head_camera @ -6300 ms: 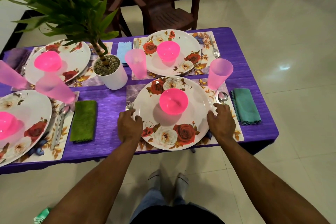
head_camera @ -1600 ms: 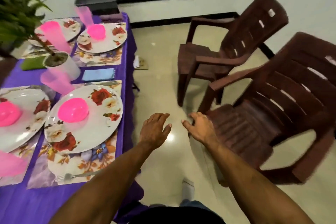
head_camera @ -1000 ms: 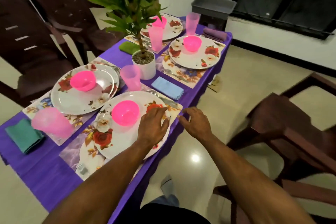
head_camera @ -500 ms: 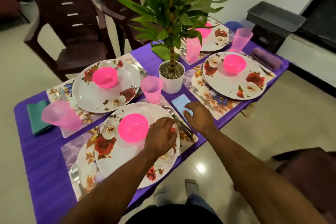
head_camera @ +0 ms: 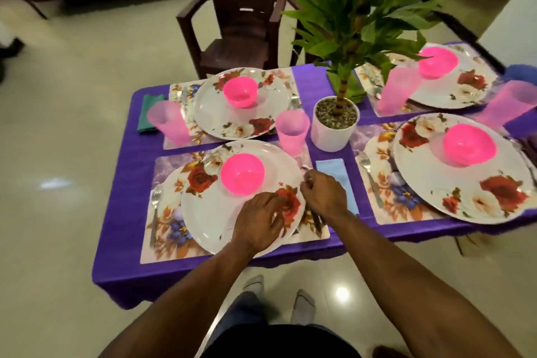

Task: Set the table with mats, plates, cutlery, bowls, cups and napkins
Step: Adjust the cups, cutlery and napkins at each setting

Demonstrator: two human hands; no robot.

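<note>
With the left hand resting loosely curled on the round floral plate, the right hand at its 3 o'clock pinches the steel cutlery on the floral mat; judged step: straightening it parallel to the plate.

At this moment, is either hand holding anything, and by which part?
The right hand has its fingers curled on a metal piece of cutlery near its upper end, beside the floral plate. The left hand rests on that plate's near rim, holding nothing.
</note>
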